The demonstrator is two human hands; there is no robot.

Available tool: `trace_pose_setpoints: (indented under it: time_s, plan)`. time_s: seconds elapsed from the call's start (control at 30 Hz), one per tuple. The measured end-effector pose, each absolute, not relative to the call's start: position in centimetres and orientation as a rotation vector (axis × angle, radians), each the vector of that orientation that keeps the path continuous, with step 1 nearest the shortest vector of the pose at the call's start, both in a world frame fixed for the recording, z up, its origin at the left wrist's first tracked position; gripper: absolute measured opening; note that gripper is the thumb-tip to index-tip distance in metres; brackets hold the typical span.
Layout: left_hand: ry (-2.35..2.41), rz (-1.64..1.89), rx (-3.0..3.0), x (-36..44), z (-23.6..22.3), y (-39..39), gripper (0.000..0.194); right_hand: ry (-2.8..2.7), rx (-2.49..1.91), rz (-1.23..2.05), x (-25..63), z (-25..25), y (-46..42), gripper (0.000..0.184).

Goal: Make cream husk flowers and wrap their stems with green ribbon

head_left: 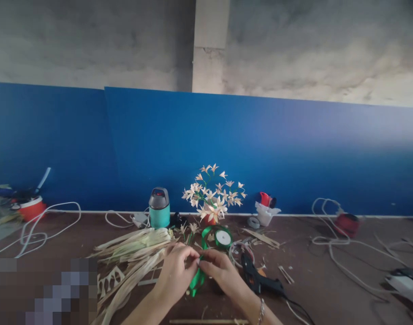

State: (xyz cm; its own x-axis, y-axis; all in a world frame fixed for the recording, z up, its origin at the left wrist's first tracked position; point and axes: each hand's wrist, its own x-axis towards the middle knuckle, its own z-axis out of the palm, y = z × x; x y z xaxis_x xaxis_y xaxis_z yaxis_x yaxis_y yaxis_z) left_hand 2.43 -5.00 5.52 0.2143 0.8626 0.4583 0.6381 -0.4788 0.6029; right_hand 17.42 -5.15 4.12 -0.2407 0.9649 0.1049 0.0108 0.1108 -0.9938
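Observation:
In the head view my left hand (179, 267) and my right hand (223, 270) meet at the middle of the table, fingertips pinched together. Between them is a green ribbon (197, 284), part of which hangs below the fingers. Whether something thin is also in the pinch is hidden. Just beyond the fingers lies a ribbon spool (223, 238) with a white centre and green ribbon around it. Two or so pale loose flowers (193, 228) are behind my left hand. Farther back stands a bunch of cream flowers (213, 196) on green stems.
Dried husk strips (135, 243) are heaped on the left. A black glue gun (260, 275) with its cord lies right of my right hand. Along the blue partition (193, 135) stand a teal-and-grey container (159, 212), a white cup (265, 214) and a red pot (32, 208). White cables (331, 239) trail across the right.

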Motion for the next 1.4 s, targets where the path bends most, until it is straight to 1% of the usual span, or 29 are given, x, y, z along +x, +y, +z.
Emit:
trace_pose_setpoints:
  time_s: [0.13,0.3,0.4,0.53,0.7,0.83,1.0,1.17,1.33,1.4]
  plan:
    - [1.401,1.139,2.015,2.3,4.5,-5.1,0.012,-1.458,-1.106,1.178,16.7,3.0,-5.1,0.033]
    - [1.250,1.089,1.534,1.8,2.8,-5.1,0.014,-1.512,-1.176,0.964,16.3,1.0,-5.7,0.021]
    - [1.190,1.079,1.417,1.5,2.3,-5.0,0.016,-1.589,-1.208,0.828,16.5,0.7,-6.1,0.023]
    - [1.129,1.061,1.381,1.2,2.0,-4.6,0.018,-1.641,-1.230,0.749,16.9,0.8,-6.3,0.023]
    - [1.152,1.047,1.384,1.1,1.8,-4.3,0.017,-1.690,-1.243,0.734,17.2,0.8,-6.2,0.023]
    - [1.128,1.042,1.361,1.3,1.8,-4.6,0.018,-1.662,-1.222,0.784,17.3,0.8,-6.2,0.023]
    - [1.040,0.996,1.304,1.6,1.7,-5.0,0.018,-1.564,-1.156,0.838,17.2,0.7,-6.4,0.033]
    - [1.002,1.001,1.264,1.6,1.7,-5.1,0.018,-1.596,-1.137,0.861,17.0,0.7,-6.5,0.027]
    - [0.954,0.964,1.236,1.9,1.3,-5.0,0.021,-1.486,-1.114,0.912,16.9,0.4,-6.4,0.034]
    - [0.951,0.952,1.248,2.0,1.0,-5.0,0.022,-1.444,-1.092,0.947,17.0,0.3,-6.2,0.034]
